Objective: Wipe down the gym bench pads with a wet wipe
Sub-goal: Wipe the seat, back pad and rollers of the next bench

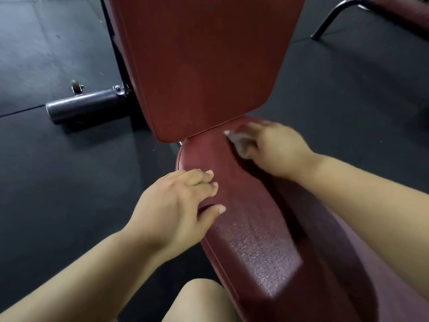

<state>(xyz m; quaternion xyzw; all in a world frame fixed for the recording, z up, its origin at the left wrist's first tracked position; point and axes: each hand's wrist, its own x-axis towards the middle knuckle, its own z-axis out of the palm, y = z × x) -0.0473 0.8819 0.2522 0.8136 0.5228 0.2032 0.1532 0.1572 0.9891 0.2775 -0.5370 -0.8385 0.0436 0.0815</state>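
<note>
Right hand [276, 149] at the far end of the seat pad [255, 252], fingers curled over a bunched wipe [239, 141] and bearing it down on the vinyl just beside the lower edge of the back pad [204, 66]. The hand is motion-blurred, so how tightly it clasps the wipe is unclear, though the wipe pokes out past the fingertips. Left hand [178, 205] lies on the seat's left edge, fingers fairly straight, thumb spread, holding nothing; it looks like a brace. A bare knee [202, 300] shows low in frame. Risks, as judged: the wipe works right next to the gap where seat meets back, so a loose corner could catch or drag into it, and the strip shadowed under the back pad is easily skipped. The patch beneath the left hand goes unwiped unless that hand shifts. Damp vinyl is slick, so the bracing hand could slide off the rounded edge. A small bunched wipe covers little per pass and may dry before the tall back pad is reached. Sheen on the near seat may be moisture or only light; cannot tell. Writing: none readable, with no logo or label on either pad, the steel tube [86, 108] at left, the floor [46, 182], or the second bench [394, 15] at top right.
</note>
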